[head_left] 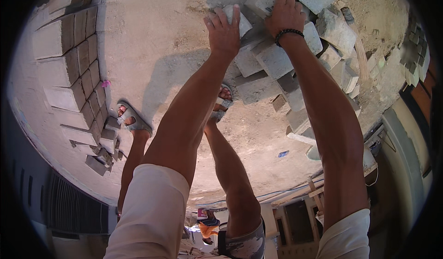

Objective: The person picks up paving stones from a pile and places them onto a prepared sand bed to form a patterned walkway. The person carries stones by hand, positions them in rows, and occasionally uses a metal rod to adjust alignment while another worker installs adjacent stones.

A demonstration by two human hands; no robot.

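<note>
At the upper middle, my left hand (224, 34) grips a grey concrete paving block (244, 24), its thumb across the top and the fingers over the far side. To its right my right hand (286, 17), with a dark beaded bracelet (289, 34) at the wrist, is curled against another grey paving block (259, 1); its fingertips are partly hidden. Both blocks are at the left edge of a loose pile of paving blocks (275, 60), which lie tilted over each other beneath and beyond my hands.
A neat stack of paving blocks (69, 74) stands at the left, with broken pieces (104, 160) at its near end. My sandalled feet, one in a grey sandal (138, 120), are on the dusty concrete ground (159, 42). Rubble and a short pole (361, 56) lie right of the pile.
</note>
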